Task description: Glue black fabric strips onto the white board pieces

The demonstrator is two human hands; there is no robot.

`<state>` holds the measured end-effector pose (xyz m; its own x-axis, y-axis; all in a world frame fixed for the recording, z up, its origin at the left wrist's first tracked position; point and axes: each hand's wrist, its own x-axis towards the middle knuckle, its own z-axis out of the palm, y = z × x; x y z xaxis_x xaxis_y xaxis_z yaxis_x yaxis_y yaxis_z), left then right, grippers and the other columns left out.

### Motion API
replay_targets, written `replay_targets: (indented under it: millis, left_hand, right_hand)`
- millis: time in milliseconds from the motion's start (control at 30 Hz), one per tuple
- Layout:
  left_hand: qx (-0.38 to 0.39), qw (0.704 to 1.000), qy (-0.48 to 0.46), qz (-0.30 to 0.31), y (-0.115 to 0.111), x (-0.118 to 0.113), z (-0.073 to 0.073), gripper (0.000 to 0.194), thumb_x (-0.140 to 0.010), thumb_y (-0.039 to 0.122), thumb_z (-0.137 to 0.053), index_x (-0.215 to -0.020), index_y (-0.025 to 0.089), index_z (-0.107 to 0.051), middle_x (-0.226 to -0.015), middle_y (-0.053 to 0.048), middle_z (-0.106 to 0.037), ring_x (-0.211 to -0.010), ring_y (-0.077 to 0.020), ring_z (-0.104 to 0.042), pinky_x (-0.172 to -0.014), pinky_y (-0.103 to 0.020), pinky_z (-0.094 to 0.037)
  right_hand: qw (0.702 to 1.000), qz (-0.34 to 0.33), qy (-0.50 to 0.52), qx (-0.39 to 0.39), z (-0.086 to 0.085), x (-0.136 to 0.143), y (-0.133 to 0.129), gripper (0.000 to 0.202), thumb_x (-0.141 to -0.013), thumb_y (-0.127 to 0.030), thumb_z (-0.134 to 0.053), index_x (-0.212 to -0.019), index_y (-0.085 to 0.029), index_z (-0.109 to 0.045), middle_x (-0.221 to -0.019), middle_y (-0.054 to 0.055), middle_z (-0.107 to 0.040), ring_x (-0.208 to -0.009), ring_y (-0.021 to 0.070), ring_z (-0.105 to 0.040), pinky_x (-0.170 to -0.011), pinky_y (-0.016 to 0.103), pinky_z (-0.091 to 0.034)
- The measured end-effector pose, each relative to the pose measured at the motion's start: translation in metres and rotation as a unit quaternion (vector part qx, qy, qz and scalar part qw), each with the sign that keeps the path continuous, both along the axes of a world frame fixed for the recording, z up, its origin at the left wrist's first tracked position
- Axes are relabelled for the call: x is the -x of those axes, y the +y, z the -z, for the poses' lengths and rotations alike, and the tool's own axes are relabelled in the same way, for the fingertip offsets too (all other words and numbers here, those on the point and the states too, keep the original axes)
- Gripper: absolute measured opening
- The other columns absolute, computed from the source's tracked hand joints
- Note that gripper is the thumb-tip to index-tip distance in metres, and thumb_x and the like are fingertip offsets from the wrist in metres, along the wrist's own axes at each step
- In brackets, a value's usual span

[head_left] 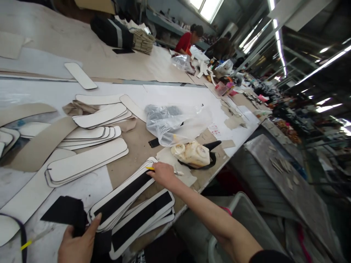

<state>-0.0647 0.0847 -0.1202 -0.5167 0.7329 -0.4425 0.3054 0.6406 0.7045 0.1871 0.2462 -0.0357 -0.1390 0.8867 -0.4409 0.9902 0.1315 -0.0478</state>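
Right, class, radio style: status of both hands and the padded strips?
Left hand grips black piece, thumb on strip stack. Right hand holds yellow tool at stack's far end. Glue jug and plastic bag just beyond.

strips (124,195): white, black centre | jug (192,153): cream | bag (175,124): clear

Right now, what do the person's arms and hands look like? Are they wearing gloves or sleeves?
No gloves: both hands are bare. The left hand shows only up to the wrist, with no ring or watch in view. The right hand leads to a long bare forearm. Near the elbow, at the picture's bottom edge, a dark sleeve begins. No bracelets or markings show on either arm.
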Motion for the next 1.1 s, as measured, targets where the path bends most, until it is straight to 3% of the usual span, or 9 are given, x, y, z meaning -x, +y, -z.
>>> replay_targets:
  millis: [167, 333, 600, 900, 1100]
  left_hand:
    - [0.044, 0.997, 0.045, 0.036, 0.006, -0.003, -0.013, 0.032, -0.059, 0.04, -0.059, -0.087, 0.025, -0.064, -0.065, -0.003, -0.049, -0.067, -0.0307, -0.055, -0.077, -0.052, -0.046]
    - [0.059, 0.996, 0.057, 0.021, 0.01, -0.006, -0.023, 0.037, -0.061, 0.043, -0.057, -0.091, 0.022, -0.063, -0.066, -0.003, -0.048, -0.06, -0.0253, -0.052, -0.07, -0.047, -0.049]
    - [0.006, 0.999, 0.038, 0.026, 0.01, -0.007, -0.023, 0.035, -0.059, 0.041, -0.057, -0.087, 0.022, -0.066, -0.068, -0.003, -0.048, -0.059, -0.021, -0.049, -0.071, -0.042, -0.049]
    - [0.014, 0.999, 0.005, -0.04, 0.007, -0.015, -0.023, 0.048, -0.065, 0.039, -0.057, -0.108, 0.017, -0.058, -0.092, -0.006, -0.062, -0.087, -0.0246, -0.059, -0.078, -0.036, -0.051]
    - [0.029, 0.999, 0.035, -0.01, 0.021, -0.02, -0.049, 0.034, -0.064, 0.038, -0.062, -0.092, 0.019, -0.065, -0.087, -0.008, -0.062, -0.092, -0.0286, -0.059, -0.084, -0.039, -0.048]
  right_hand:
    - [1.0, 0.003, 0.028, 0.009, 0.008, -0.005, 0.004, 0.036, -0.083, -0.051, -0.052, -0.097, -0.02, -0.064, -0.098, 0.007, -0.067, -0.092, 0.0222, -0.062, -0.072, 0.03, -0.046]
    - [0.999, 0.007, 0.047, 0.02, 0.012, -0.009, 0.007, 0.035, -0.082, -0.05, -0.054, -0.096, -0.02, -0.064, -0.098, 0.008, -0.067, -0.094, 0.0221, -0.061, -0.074, 0.03, -0.045]
    - [0.997, 0.011, 0.055, 0.044, 0.014, -0.012, 0.012, 0.034, -0.082, -0.049, -0.055, -0.097, -0.02, -0.064, -0.102, 0.008, -0.066, -0.096, 0.0228, -0.06, -0.075, 0.03, -0.045]
    - [0.997, 0.015, 0.053, 0.056, 0.015, -0.014, 0.013, 0.036, -0.081, -0.049, -0.054, -0.097, -0.019, -0.064, -0.1, 0.008, -0.067, -0.094, 0.0238, -0.061, -0.071, 0.03, -0.045]
    - [0.997, 0.009, 0.05, 0.061, 0.017, -0.013, 0.013, 0.036, -0.082, -0.05, -0.053, -0.099, -0.019, -0.063, -0.102, 0.009, -0.066, -0.096, 0.0236, -0.06, -0.073, 0.029, -0.044]
